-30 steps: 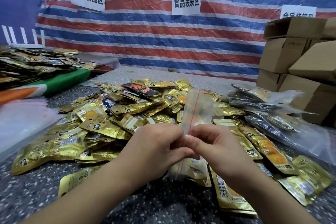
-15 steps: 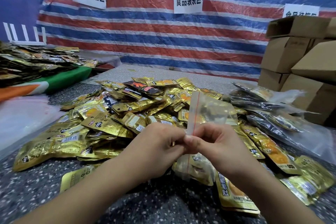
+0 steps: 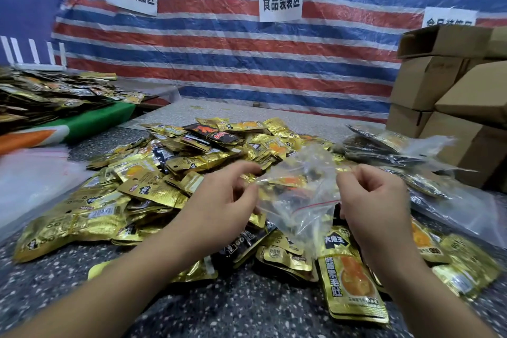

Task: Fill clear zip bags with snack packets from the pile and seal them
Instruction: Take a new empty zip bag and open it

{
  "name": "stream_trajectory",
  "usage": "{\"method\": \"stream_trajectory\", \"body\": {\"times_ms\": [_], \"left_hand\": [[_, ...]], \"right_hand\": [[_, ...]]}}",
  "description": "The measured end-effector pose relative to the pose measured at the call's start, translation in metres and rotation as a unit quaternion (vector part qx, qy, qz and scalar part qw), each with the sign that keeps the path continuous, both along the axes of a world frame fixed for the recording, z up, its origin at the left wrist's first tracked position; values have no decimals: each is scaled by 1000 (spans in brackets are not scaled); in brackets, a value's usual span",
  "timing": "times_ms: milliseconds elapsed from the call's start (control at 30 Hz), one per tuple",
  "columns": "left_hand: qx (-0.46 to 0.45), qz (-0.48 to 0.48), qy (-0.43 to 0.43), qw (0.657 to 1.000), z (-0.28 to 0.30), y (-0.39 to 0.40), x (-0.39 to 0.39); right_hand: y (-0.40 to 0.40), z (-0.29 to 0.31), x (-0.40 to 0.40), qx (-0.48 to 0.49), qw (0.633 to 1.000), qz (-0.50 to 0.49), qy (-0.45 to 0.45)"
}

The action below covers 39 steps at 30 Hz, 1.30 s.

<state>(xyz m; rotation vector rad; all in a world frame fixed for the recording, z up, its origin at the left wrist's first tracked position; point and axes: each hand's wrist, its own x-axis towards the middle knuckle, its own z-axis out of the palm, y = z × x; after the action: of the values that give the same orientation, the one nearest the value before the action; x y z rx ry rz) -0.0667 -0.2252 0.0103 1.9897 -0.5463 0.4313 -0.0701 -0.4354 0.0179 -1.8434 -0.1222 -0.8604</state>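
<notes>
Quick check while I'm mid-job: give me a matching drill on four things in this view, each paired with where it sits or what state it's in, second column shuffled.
Things:
1. clear zip bag
2. cardboard boxes
3. filled bags
4. pile of snack packets

Places or states:
A. stacked at the far right, against the striped tarp
B. pinched between the left hand and the right hand, above the table
C. spread across the middle of the speckled table
D. lying just in front of the boxes, to the right of the pile

Pairs: 1-B, 2-A, 3-D, 4-C
</notes>
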Motion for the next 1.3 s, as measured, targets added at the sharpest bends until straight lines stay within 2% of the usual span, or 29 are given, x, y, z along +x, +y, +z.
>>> {"method": "stream_trajectory", "body": {"times_ms": [67, 167, 233, 333, 467, 633, 800, 900, 1067, 1133, 1200, 1267, 1300], "left_hand": [[30, 8, -74, 997, -4, -1, -1], [142, 23, -222, 964, 0, -2, -8], [165, -13, -273, 948, 1, -2, -12], [213, -66, -289, 931, -3, -7, -19], [280, -64, -254, 924, -10, -16, -22], [172, -22, -220, 960, -13, -14, -14], [11, -65, -175, 982, -7, -13, -11], [-105, -87, -115, 984, -3, -7, -10], [-163, -53, -77, 982, 8, 7, 1], [-157, -49, -74, 984, 9, 13, 7], [-150, -49, -58, 986, 9, 19, 12], [-141, -45, -34, 988, 9, 25, 15], [-136, -42, -26, 989, 9, 27, 17]], "right_hand": [[3, 0, 0, 12, 1000, 9, 7], [6, -2, 0, 8, 1000, 16, 12], [8, -3, -1, 8, 1000, 21, 15], [10, -4, -1, 20, 999, 35, 12], [7, -7, 2, 40, 998, 53, 21], [1, -1, 4, 50, 998, 26, -20], [-12, 4, 11, 21, 996, -62, -57], [-21, 4, 16, -5, 997, -72, -14], [-20, 1, 18, 12, 986, 26, 165], [-22, -1, 20, 64, 958, 105, 259], [-25, 0, 21, 103, 908, 209, 348], [-29, 0, 21, 76, 883, 290, 362], [-31, 1, 20, 42, 890, 301, 341]]}}
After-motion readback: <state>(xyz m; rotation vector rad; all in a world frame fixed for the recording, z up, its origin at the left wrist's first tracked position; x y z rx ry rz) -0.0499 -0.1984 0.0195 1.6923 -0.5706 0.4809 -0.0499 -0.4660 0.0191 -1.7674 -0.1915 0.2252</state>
